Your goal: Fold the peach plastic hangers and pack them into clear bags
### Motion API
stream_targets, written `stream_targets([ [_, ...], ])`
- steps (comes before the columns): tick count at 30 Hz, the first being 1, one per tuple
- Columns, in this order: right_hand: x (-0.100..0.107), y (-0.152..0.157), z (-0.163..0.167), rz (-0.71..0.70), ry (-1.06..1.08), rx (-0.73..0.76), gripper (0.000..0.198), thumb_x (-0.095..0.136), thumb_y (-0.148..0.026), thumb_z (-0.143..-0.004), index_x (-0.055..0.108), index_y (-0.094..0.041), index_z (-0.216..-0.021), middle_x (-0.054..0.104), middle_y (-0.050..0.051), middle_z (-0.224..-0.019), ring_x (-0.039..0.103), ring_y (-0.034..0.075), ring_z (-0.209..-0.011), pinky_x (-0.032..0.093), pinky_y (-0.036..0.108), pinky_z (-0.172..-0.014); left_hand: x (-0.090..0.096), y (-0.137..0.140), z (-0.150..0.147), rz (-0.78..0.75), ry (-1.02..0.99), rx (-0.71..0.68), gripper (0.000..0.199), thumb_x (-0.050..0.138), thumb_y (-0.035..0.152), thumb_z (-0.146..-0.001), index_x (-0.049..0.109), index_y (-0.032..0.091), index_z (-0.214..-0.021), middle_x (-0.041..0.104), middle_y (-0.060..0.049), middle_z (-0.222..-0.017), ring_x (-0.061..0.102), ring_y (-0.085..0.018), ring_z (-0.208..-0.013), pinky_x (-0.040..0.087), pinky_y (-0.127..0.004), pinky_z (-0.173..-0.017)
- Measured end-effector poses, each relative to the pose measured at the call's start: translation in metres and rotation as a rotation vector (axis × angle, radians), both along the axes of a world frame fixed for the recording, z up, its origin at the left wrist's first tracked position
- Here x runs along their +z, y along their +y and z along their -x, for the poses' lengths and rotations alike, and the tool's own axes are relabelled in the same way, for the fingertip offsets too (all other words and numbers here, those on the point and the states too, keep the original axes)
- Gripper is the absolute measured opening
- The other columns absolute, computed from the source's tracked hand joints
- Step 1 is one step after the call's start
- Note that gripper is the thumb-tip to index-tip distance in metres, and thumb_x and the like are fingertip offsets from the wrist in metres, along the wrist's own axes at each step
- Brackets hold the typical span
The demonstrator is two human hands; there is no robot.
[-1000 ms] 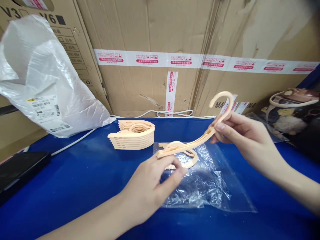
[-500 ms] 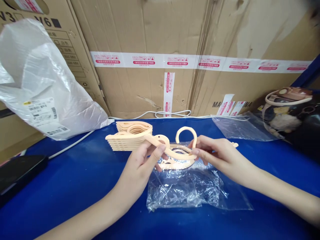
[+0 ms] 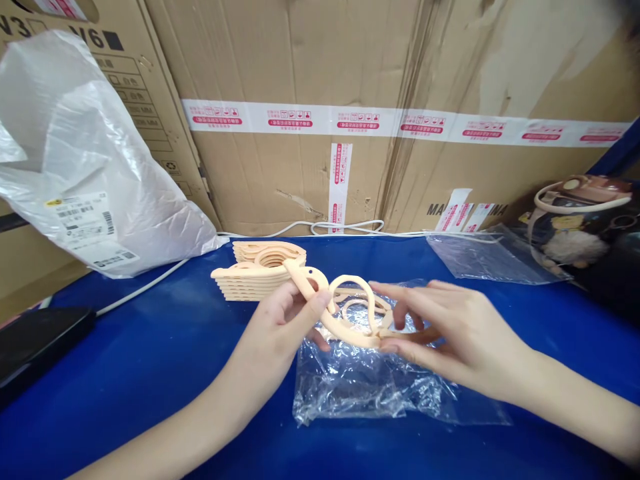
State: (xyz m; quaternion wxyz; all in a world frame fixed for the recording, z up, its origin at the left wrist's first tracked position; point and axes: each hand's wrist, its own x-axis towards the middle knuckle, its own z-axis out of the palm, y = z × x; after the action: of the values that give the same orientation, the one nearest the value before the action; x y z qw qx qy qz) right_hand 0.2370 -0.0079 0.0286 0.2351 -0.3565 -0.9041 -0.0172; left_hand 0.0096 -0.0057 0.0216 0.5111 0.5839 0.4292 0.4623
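A cream plastic folding hanger (image 3: 350,335) is held between my two hands, with its round hook standing up in the middle. My left hand (image 3: 280,323) is closed on its left arm, thumb in front. My right hand (image 3: 463,333) pinches the right arm near the joint below the hook; its fingers partly cover that arm. Just behind, at least one more cream hanger (image 3: 387,308) lies on a crumpled clear plastic bag (image 3: 370,393), partly hidden. Beyond my left hand rests a neat stack of folded cream hangers (image 3: 245,288).
Large cardboard boxes (image 3: 280,180) stand along the back of the blue table (image 3: 150,373). On the left are a white mailing bag (image 3: 135,207), a black phone-like device (image 3: 45,353) and a white cable (image 3: 145,287). A bag with a fluffy charm (image 3: 573,247) sits at right.
The hook has shifted left and down, and the hanger's right arm now points out to the right. My right hand has moved right and lower, from the hook's base onto that arm.
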Motion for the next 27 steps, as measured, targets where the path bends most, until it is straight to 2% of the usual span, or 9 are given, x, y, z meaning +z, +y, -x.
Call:
stream_targets([
  [3, 0.006, 0.006, -0.015, -0.293, -0.079, -0.036, 0.04, 0.062, -0.039, -0.087, 0.055, -0.02, -0.122, 0.069, 0.004, -0.084, 0.062, 0.021, -0.077, 0.041, 0.04, -0.08, -0.001, 0.005, 0.003, 0.059, -0.027, 0.028, 0.029, 0.066, 0.043, -0.08, 0.06, 0.014, -0.079, 0.059, -0.002, -0.078, 0.059, -0.013, -0.064, 0.055, -0.024, -0.053],
  [4, 0.008, 0.008, -0.02, -0.344, -0.097, -0.061, 0.035, 0.063, -0.038, -0.087, 0.058, -0.021, -0.117, 0.069, 0.005, -0.087, 0.062, 0.023, -0.08, 0.039, 0.042, -0.081, -0.002, 0.007, 0.004, 0.076, -0.039, 0.036, 0.029, 0.067, 0.043, -0.08, 0.06, 0.014, -0.08, 0.059, -0.002, -0.079, 0.059, -0.014, -0.066, 0.056, -0.024, -0.053],
  [6, 0.009, 0.01, -0.027, -0.383, -0.093, -0.12, 0.024, 0.062, -0.035, -0.087, 0.063, -0.022, -0.108, 0.069, 0.006, -0.087, 0.062, 0.023, -0.077, 0.041, 0.04, -0.075, -0.004, 0.01, 0.005, 0.089, -0.065, 0.059, 0.029, 0.067, 0.042, -0.08, 0.059, 0.015, -0.081, 0.058, -0.002, -0.08, 0.06, -0.015, -0.07, 0.057, -0.024, -0.054],
  [9, 0.004, 0.009, -0.031, -0.312, -0.001, -0.2, 0.018, 0.056, -0.031, -0.091, 0.064, -0.021, -0.103, 0.066, 0.002, -0.067, 0.058, 0.016, -0.056, 0.041, 0.031, -0.055, -0.005, 0.011, 0.005, 0.06, -0.101, 0.086, 0.028, 0.066, 0.041, -0.081, 0.056, 0.015, -0.076, 0.057, -0.002, -0.081, 0.06, -0.016, -0.074, 0.057, -0.022, -0.055],
  [11, 0.0, 0.006, -0.029, -0.242, 0.047, -0.239, 0.022, 0.052, -0.031, -0.093, 0.064, -0.021, -0.108, 0.067, 0.0, -0.065, 0.058, 0.015, -0.051, 0.042, 0.029, -0.051, -0.005, 0.011, 0.004, 0.044, -0.121, 0.084, 0.028, 0.067, 0.04, -0.081, 0.057, 0.015, -0.075, 0.056, -0.002, -0.081, 0.06, -0.015, -0.073, 0.057, -0.021, -0.054],
  [14, -0.003, 0.004, -0.024, -0.151, 0.043, -0.242, 0.028, 0.048, -0.034, -0.095, 0.061, -0.022, -0.116, 0.073, 0.005, -0.092, 0.066, 0.018, -0.066, 0.049, 0.032, -0.057, -0.006, 0.01, 0.003, 0.063, -0.124, 0.053, 0.027, 0.068, 0.04, -0.08, 0.059, 0.015, -0.078, 0.058, -0.001, -0.08, 0.06, -0.014, -0.07, 0.058, -0.023, -0.054],
  [18, -0.003, 0.003, -0.018, 0.02, 0.088, -0.141, 0.031, 0.043, -0.031, -0.097, 0.056, -0.023, -0.124, 0.065, 0.008, -0.118, 0.065, 0.021, -0.098, 0.054, 0.034, -0.077, -0.008, 0.007, -0.001, 0.119, -0.093, 0.009, 0.027, 0.068, 0.041, -0.08, 0.062, 0.015, -0.082, 0.062, -0.002, -0.081, 0.062, -0.015, -0.068, 0.059, -0.026, -0.056],
  [20, -0.004, 0.002, -0.015, 0.064, 0.12, -0.081, 0.033, 0.044, -0.029, -0.096, 0.053, -0.023, -0.127, 0.061, 0.009, -0.124, 0.062, 0.021, -0.108, 0.053, 0.035, -0.086, -0.01, 0.005, -0.003, 0.15, -0.088, -0.039, 0.026, 0.068, 0.039, -0.08, 0.063, 0.014, -0.086, 0.065, -0.004, -0.086, 0.064, -0.016, -0.071, 0.059, -0.026, -0.058],
  [27, -0.006, -0.003, -0.007, 0.088, 0.105, 0.063, 0.039, 0.05, -0.028, -0.093, 0.049, -0.024, -0.131, 0.058, 0.01, -0.128, 0.059, 0.022, -0.113, 0.054, 0.035, -0.089, -0.016, 0.002, -0.004, 0.209, -0.145, -0.204, 0.027, 0.067, 0.036, -0.083, 0.064, 0.014, -0.099, 0.068, -0.008, -0.098, 0.067, -0.019, -0.084, 0.06, -0.023, -0.059],
])
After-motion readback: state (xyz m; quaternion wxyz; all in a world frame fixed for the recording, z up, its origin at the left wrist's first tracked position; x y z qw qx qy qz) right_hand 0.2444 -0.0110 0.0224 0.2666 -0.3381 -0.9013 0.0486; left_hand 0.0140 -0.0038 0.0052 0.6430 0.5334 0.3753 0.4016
